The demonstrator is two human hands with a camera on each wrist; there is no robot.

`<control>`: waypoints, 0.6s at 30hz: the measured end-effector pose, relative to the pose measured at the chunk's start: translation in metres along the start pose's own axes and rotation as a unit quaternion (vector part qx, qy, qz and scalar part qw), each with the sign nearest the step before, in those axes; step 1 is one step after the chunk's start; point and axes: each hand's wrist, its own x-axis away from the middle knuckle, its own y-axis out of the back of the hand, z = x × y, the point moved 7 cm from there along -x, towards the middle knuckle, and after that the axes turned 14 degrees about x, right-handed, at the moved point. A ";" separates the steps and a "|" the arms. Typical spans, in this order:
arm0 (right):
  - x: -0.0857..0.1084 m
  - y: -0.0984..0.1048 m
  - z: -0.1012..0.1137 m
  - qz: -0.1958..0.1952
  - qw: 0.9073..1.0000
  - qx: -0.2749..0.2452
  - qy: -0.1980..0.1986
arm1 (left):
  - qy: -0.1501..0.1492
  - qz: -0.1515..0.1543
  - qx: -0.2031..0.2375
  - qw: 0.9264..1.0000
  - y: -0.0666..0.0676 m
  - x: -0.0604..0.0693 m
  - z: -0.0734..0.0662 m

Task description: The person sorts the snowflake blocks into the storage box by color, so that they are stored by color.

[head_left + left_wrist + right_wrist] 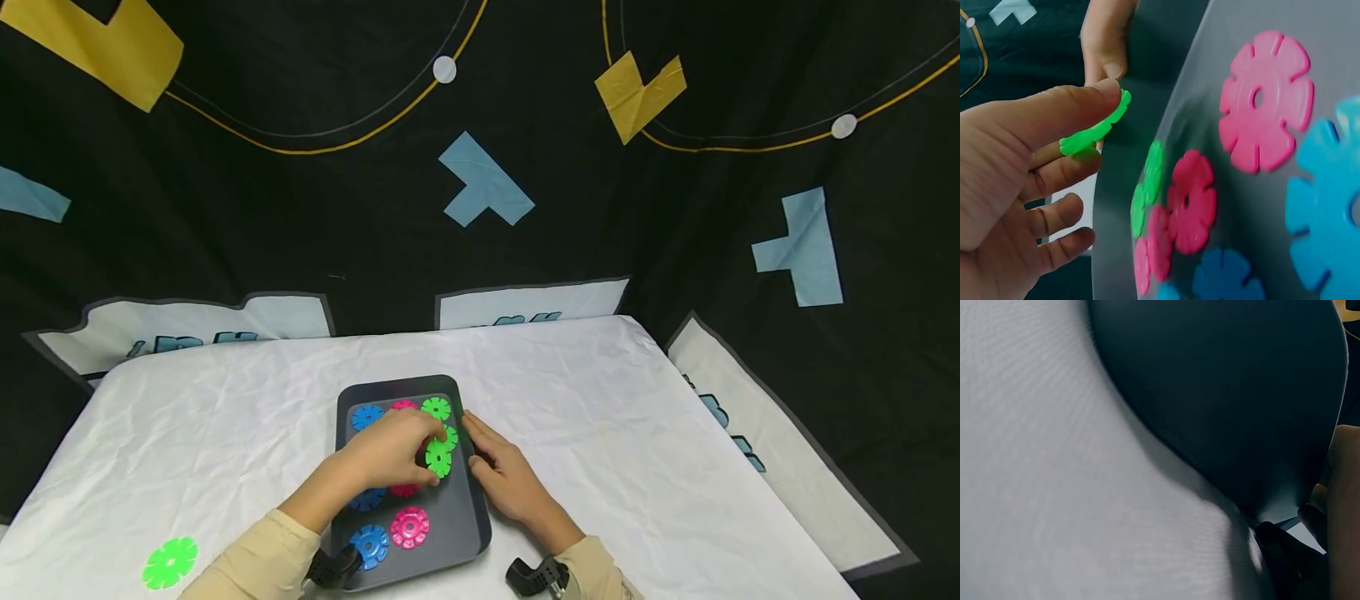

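Note:
My left hand (386,446) is over the dark grey tray (453,533), pinching a green flower-shaped plastic disc (438,460) between thumb and forefinger. In the left wrist view the held disc (1088,139) is tilted, and the other fingers are loosely bent. My right hand (510,479) lies against the tray's right side with its fingers fairly straight along the wall. Inside the tray lie blue discs (371,546), pink discs (409,527) and green discs (436,407), roughly in columns. The left hand covers part of the middle ones.
Another green disc (170,562) lies on the white cloth (600,417) to the left of the tray, close to the left sleeve. A black curtain (360,225) with blue and yellow patches hangs behind the table.

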 end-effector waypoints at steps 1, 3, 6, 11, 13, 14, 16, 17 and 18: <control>0.000 0.000 0.000 0.000 1.000 0.000 0.000 | 0.000 0.007 -0.003 1.000 -0.003 -0.003 0.000; 0.000 0.001 0.001 -0.002 1.000 -0.001 0.000 | 0.002 0.023 -0.004 1.000 -0.010 -0.010 0.000; 0.000 0.001 0.001 -0.003 1.000 -0.004 -0.001 | 0.002 0.037 -0.013 0.999 -0.017 -0.017 0.000; 0.001 -0.002 0.001 0.003 1.000 -0.013 -0.004 | 0.009 0.051 -0.039 0.998 -0.027 -0.022 0.003; 0.000 -0.001 0.002 0.001 1.000 -0.015 -0.003 | 0.012 0.052 -0.053 0.997 -0.030 -0.022 0.005; 0.000 0.000 0.002 0.000 1.000 -0.015 -0.004 | 0.013 0.052 -0.058 0.997 -0.031 -0.022 0.006; 0.000 0.001 0.003 -0.003 1.000 -0.013 -0.003 | 0.014 0.050 -0.065 0.997 -0.033 -0.022 0.007; 0.000 0.001 0.003 -0.004 1.000 -0.011 -0.003 | 0.014 0.048 -0.066 0.997 -0.033 -0.022 0.007; -0.001 0.002 0.003 -0.003 1.000 -0.011 -0.005 | 0.013 0.047 -0.066 0.997 -0.034 -0.022 0.008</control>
